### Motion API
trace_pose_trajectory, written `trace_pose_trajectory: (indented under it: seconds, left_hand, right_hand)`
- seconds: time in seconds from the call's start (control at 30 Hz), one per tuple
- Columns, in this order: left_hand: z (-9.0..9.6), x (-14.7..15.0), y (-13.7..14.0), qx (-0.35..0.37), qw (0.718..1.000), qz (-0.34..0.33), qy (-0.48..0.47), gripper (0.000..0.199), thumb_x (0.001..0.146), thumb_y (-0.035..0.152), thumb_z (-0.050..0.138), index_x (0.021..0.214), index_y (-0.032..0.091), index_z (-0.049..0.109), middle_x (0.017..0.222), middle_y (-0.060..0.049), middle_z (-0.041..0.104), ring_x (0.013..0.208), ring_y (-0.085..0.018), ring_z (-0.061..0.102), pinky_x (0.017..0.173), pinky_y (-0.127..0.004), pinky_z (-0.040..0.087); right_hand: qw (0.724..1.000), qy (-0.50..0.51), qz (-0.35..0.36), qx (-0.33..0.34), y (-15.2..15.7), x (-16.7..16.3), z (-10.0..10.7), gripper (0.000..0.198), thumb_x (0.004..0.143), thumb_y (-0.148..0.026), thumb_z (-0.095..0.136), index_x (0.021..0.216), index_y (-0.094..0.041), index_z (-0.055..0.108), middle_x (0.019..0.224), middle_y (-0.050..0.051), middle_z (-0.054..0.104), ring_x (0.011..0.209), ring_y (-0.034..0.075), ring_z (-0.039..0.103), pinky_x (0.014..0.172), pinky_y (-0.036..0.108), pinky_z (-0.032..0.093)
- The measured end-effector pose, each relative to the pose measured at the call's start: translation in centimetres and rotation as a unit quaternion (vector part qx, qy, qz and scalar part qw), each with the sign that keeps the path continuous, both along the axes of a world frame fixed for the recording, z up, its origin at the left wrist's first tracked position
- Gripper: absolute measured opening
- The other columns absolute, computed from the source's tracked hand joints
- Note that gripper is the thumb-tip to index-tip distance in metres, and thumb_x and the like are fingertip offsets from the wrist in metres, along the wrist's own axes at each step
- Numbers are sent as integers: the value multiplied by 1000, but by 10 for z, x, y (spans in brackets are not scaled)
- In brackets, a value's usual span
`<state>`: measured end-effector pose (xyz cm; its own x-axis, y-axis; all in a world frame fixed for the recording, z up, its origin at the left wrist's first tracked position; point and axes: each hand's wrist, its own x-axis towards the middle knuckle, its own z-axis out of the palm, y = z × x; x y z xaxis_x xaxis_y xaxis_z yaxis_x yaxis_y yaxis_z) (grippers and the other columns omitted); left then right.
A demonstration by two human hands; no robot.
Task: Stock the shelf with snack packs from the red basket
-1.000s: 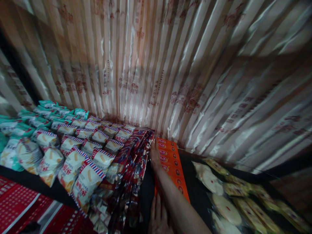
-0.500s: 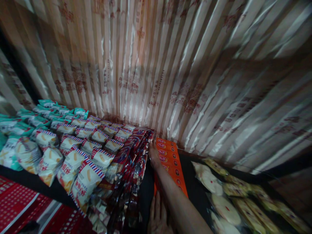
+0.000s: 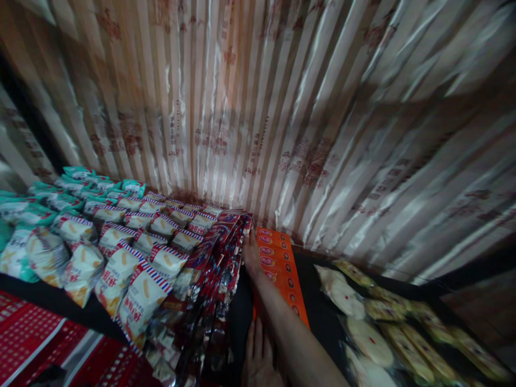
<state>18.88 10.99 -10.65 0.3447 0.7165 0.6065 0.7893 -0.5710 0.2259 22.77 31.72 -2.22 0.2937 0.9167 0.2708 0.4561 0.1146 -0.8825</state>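
Note:
An orange printed packaging strip [image 3: 290, 274] with rows of oval logos lies lengthwise on the black surface. My right hand [image 3: 251, 255] is stretched far forward along its left edge, fingers extended beside a row of dark red shiny packets [image 3: 221, 252]. My right forearm crosses over the near part of the strip. Closer to me, my left hand [image 3: 260, 352] lies flat, fingers straight and pointing away, at the strip's near left edge. Neither hand has fingers wrapped round anything. The near end of the strip is hidden beneath my arm and hands.
White snack bags with striped tops [image 3: 143, 295] stand in rows at left, with teal bags [image 3: 66, 201] beyond. A red perforated basket [image 3: 36, 333] sits front left. Flat round packs [image 3: 368, 341] and yellow packs [image 3: 411, 349] lie right. A pleated printed curtain [image 3: 226, 107] rises behind.
The whole view has shifted very slightly to the left. Both hands stay at the left edge of the orange strip, with little visible movement.

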Motion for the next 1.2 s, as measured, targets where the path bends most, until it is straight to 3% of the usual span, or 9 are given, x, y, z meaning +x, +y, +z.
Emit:
trace_pose_trajectory:
  seconds: [0.1,0.23,0.37,0.5,0.77,1.2]
  left_hand:
    - [-3,4,2,13,1000,3,-18,52,75,36,54,125,22,53,137,-6,46,132,-29,29,102,-42,36]
    - [7,3,1,19,998,-3,-58,57,72,42,54,125,19,51,140,-10,41,131,-31,32,99,-45,37]
    - [25,-3,-4,-19,998,-21,-49,63,71,39,56,131,21,46,143,-11,37,130,-32,33,96,-46,39]
    - [34,-6,-9,-63,997,-29,-28,63,72,35,57,132,20,45,144,-12,34,131,-34,30,97,-49,38]
    - [33,-15,-5,-62,995,-70,23,69,73,33,57,138,19,36,146,-13,30,132,-34,29,98,-49,38]
    - [35,-16,-1,-104,993,-46,-8,61,70,35,57,129,20,50,142,-12,37,131,-32,32,99,-47,37]
  right_hand:
    - [1000,-7,-24,-3,-8,12,4,67,85,-57,24,135,-15,39,139,12,43,128,25,39,107,43,26]
    - [996,-41,-74,-11,-36,56,6,75,83,-60,26,135,-7,38,143,15,37,134,25,28,111,42,19]
    - [990,-65,-121,-42,-71,112,3,71,83,-61,26,126,-8,50,126,19,54,121,28,47,104,45,31]
    - [986,-61,-139,-66,-88,142,-7,67,81,-61,33,121,-13,54,121,16,59,115,29,51,102,45,34]
    - [987,-64,-138,-49,-86,137,-27,76,80,-65,24,121,-7,55,123,18,57,116,27,52,103,42,34]
    - [985,-42,-155,-61,-89,127,-25,68,80,-60,28,118,-13,59,114,13,64,106,26,59,93,39,43]
